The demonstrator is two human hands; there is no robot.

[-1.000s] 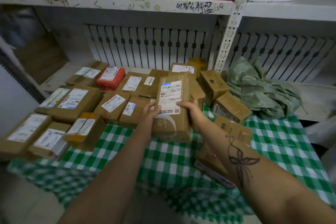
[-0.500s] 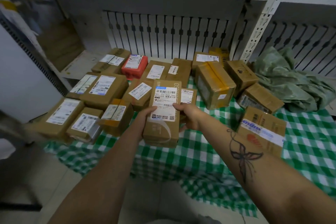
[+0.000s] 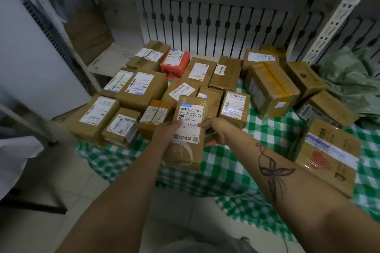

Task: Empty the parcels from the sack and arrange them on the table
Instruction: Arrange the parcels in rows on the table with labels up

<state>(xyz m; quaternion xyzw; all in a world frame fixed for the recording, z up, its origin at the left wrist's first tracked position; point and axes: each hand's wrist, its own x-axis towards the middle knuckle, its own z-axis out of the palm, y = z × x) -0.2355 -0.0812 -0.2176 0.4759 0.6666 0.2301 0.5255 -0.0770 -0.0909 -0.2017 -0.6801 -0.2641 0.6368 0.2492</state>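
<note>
A long brown parcel (image 3: 186, 144) with a white shipping label lies on the green checked tablecloth (image 3: 257, 141) near the front edge. My left hand (image 3: 164, 131) grips its left side with the thumb over the label. My right hand (image 3: 216, 131) holds its right side, fingers curled under the edge. Several brown parcels (image 3: 141, 90) and one red parcel (image 3: 174, 63) lie in rows behind and to the left. The crumpled green sack (image 3: 349, 80) lies at the far right of the table.
A large taped box (image 3: 271, 90) and other boxes (image 3: 327, 154) stand on the right half of the table. White slatted shelf backing (image 3: 216, 22) rises behind. A white panel (image 3: 30, 57) stands at the left; tiled floor (image 3: 82, 181) lies below the table edge.
The long parcel came down and toward the table's front edge, both hands still holding it. The view tilted downward and shifted left, so the upper shelf left the frame.
</note>
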